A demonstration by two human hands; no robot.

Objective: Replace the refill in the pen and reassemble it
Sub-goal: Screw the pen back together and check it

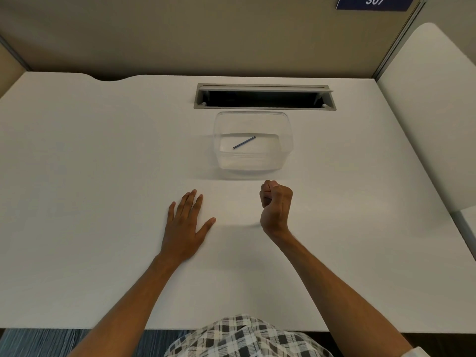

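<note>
Item: thin dark-blue refill rod (244, 142), lying slantwise in the clear plastic tub (286, 140), likely parked there so it cannot roll off. No pen body visible.
My left hand (184, 225): fingers straight, flat on the white desk (77, 176), idle.
My right hand (275, 204): fingers curled into a fist near the tub; contents, if any, hidden.

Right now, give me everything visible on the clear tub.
The tub is a clear plastic container, rectangular with rounded corners, open on top with no lid in view. It stands upright on the white desk, just in front of the cable slot and beyond both hands, which are clear of it. One thin dark stick, possibly a pen refill, lies slanted on its floor. Nothing else shows inside.
</note>
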